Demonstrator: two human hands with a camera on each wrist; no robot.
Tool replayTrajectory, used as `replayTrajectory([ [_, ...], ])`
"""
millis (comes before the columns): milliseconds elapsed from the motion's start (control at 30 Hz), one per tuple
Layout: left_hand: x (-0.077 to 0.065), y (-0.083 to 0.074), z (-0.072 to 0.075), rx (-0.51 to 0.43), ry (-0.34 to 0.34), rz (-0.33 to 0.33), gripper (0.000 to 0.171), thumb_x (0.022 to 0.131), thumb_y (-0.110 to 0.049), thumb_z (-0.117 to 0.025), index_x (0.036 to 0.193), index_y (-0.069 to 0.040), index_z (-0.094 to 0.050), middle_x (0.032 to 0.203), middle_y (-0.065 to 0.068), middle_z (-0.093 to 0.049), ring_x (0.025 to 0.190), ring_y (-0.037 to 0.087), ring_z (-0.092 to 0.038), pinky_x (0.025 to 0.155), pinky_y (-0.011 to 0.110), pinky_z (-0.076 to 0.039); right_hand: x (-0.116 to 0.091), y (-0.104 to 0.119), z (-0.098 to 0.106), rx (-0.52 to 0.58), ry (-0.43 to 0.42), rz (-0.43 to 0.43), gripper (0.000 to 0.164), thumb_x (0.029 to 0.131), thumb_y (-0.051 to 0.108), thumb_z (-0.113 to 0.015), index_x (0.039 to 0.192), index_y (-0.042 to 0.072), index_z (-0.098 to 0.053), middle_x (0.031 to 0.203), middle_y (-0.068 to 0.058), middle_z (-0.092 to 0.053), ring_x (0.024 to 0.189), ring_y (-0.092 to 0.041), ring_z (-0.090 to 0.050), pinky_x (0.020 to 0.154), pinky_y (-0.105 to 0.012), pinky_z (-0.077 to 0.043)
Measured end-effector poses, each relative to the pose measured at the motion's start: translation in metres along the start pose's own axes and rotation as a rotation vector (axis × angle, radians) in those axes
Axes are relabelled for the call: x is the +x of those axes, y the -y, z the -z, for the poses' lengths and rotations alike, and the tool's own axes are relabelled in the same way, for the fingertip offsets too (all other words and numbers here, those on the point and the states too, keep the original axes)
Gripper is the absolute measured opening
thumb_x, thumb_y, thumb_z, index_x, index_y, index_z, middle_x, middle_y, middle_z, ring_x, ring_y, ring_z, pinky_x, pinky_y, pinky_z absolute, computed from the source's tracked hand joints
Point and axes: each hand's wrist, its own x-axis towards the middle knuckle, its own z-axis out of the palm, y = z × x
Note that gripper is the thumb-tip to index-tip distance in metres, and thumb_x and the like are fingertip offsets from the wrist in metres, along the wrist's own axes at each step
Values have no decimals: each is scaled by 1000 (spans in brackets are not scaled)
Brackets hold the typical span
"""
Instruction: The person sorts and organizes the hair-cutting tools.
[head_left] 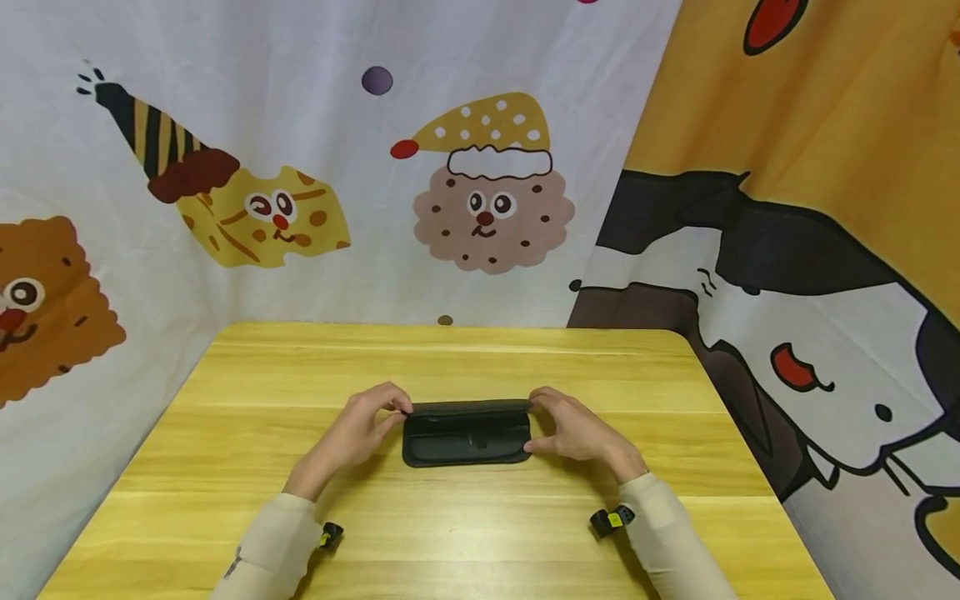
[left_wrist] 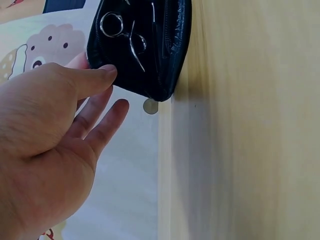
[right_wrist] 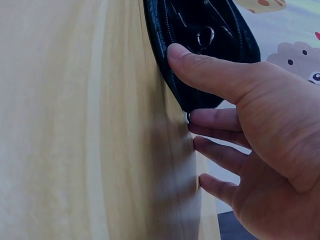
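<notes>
A black zip case (head_left: 467, 457) lies opened on the table, its long side facing me and its far flap raised. My left hand (head_left: 358, 429) pinches the far left corner, and in the left wrist view its thumb (left_wrist: 97, 80) lies over the edge with the lower fingers apart from the case. At the other end, my right hand (head_left: 576, 429) holds the case between a thumb on the near rim and fingers at the far corner. Thin silver metal pieces with a ring (left_wrist: 101, 25) show inside the case; what they are I cannot tell.
The wooden table (head_left: 465, 533) has rounded far corners. Behind it and along both sides hangs a cloth (head_left: 300, 83) printed with cartoon figures. Small black devices with yellow marks, such as the one at the right wrist (head_left: 611, 521), are by both sleeves.
</notes>
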Motion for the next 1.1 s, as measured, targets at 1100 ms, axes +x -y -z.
replayTrajectory([
  [1100, -5, -26, -10, 213, 196, 120, 25, 92, -21, -76, 116, -14, -76, 122, -3, -64, 112, 14, -55, 96, 42, -54, 1, -5, -2, 26, -22, 49, 59, 77, 42, -89, 118, 6, -66, 129, -1, -56, 114, -16, -56, 102, -39, -50],
])
